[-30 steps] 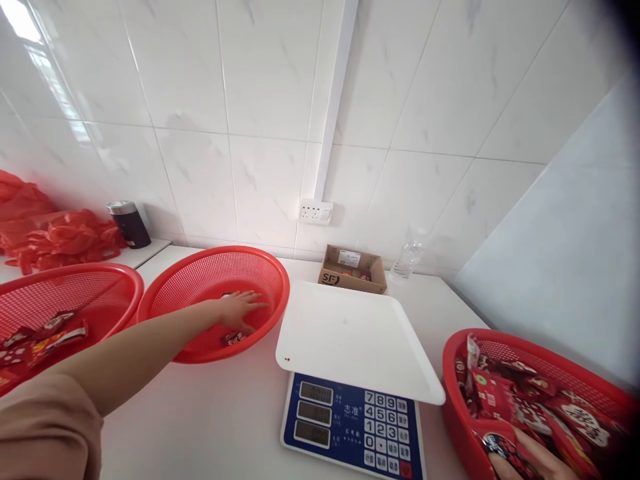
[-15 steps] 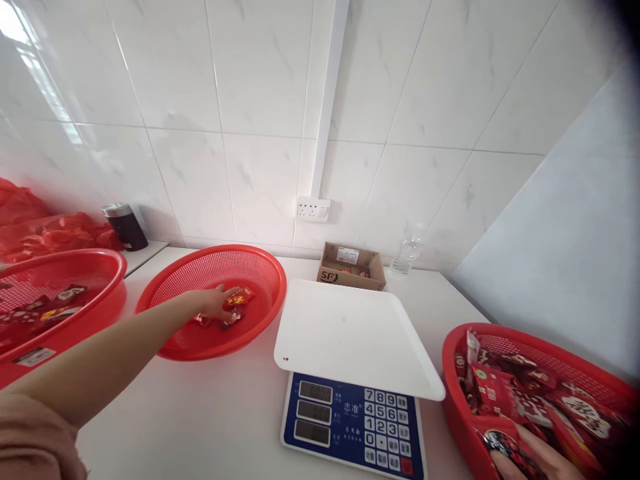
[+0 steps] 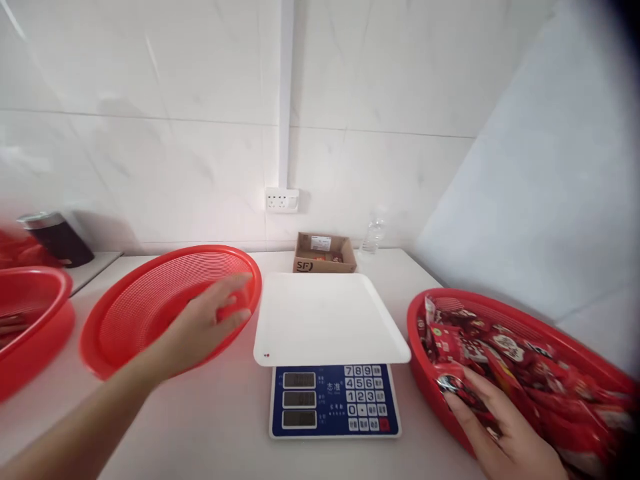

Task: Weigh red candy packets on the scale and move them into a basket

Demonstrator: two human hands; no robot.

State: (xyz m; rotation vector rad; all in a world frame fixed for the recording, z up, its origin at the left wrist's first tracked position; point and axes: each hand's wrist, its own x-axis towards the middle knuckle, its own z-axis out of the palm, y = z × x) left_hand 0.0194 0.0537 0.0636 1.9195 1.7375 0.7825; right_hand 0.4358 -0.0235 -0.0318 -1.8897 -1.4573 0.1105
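My left hand is raised over the near right part of a red mesh basket, thumb and fingers apart with nothing seen between them; it is slightly blurred. Low at the right, my right hand pinches a small red snack packet with a dark printed label at the near rim of the right red basket. Many red snack packets fill that basket. Between the two baskets stands a digital scale with a bare white pan.
Behind the scale are an open cardboard box with small packets inside and a clear plastic bottle. Another red basket is at the left edge, below a dark flask. A socket is on the tiled wall.
My left hand has lifted from the packets in the left basket and moved right. The view has turned rightward, and more of my right hand with its packet shows.
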